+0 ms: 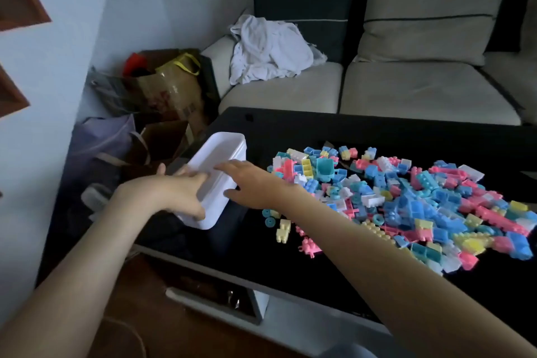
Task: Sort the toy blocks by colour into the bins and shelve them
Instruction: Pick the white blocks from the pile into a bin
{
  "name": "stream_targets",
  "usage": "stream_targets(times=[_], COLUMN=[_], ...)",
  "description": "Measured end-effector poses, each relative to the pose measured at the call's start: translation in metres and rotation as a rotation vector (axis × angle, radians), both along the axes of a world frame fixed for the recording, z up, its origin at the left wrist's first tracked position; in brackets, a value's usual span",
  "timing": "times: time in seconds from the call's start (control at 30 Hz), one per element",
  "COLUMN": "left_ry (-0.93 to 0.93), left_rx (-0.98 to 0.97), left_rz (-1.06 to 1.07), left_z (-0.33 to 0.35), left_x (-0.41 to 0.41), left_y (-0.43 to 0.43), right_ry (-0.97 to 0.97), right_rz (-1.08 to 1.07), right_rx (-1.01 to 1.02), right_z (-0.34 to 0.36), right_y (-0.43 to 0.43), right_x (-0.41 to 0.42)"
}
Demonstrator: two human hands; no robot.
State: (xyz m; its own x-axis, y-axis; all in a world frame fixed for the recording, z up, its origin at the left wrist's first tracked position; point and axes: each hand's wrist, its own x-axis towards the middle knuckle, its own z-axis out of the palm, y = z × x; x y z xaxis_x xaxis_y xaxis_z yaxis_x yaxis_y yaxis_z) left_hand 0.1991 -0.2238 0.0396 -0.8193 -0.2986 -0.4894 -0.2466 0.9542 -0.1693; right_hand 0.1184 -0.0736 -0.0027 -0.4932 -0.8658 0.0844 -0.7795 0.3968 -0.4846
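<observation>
Holding a white bin (225, 151) with both. Left grip (174, 193) curled round the near bottom corner, thumb raised beside the end wall. Right grip (250, 187) laid over the long rim, fingers across the top edge and thumb pressed to the outer wall, pinching that wall. Bin caught between the two, tilted, with its open top turned up and toward the viewer. Reaches away beyond both, out past the left edge of the black desk (290, 131). Cannot tell whether any part rests on the desk. Nothing visible inside.

Probably light: thin moulded plastic, stiff enough to keep its shape, smooth and likely a little slippery on the flat walls. Not fragile. Best taken at the rim or under a corner, where an edge gives purchase. Better kept in two opposed holds, as here, to stop it twisting.

To the right of the right grip, spread over the desk, a loose heap of toy blocks (406, 197) in pink, blue, yellow, teal and white. Nearest pieces just beside and beneath the right forearm, the rest running well off to the right. Apparently small, hard and light, with studs to pinch by. Easy to scatter if swept. Best picked singly or in small handfuls by colour. None yet in the bin.
</observation>
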Motion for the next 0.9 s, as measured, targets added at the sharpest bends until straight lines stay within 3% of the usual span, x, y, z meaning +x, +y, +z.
stream_targets(times=[0.13, 0.37, 0.5, 0.6, 0.67, 0.8, 0.9], left_ry=[0.011, 0.161, 0.268, 0.271, 0.381, 0.871, 0.998], left_rx=[0.129, 0.049, 0.070, -0.009, -0.070, -0.133, -0.209], left_rz=[0.007, -0.086, -0.063, -0.069, -0.096, -0.363, -0.553], left_z=[-0.011, -0.018, -0.016, -0.004, 0.000, 0.000, 0.007], left_x=[0.014, 0.012, 0.011, 0.017, 0.022, 0.025, 0.020], left_y=[-0.021, -0.015, -0.005, 0.003, 0.004, 0.005, 0.027], right_ry=[0.091, 0.347, 0.399, 0.469, 0.492, 0.278, 0.015], right_rz=[0.070, 0.058, 0.013, 0.009, -0.017, -0.079, -0.067], right_rx=[0.107, 0.194, 0.150, 0.085, 0.026, -0.259, -0.443], right_z=[0.000, 0.003, -0.003, 0.002, 0.008, 0.013, 0.019], right_y=[-0.030, -0.030, -0.029, -0.033, -0.033, -0.019, 0.007], right_x=[0.012, 0.010, 0.009, 0.012, 0.014, 0.012, 0.008])
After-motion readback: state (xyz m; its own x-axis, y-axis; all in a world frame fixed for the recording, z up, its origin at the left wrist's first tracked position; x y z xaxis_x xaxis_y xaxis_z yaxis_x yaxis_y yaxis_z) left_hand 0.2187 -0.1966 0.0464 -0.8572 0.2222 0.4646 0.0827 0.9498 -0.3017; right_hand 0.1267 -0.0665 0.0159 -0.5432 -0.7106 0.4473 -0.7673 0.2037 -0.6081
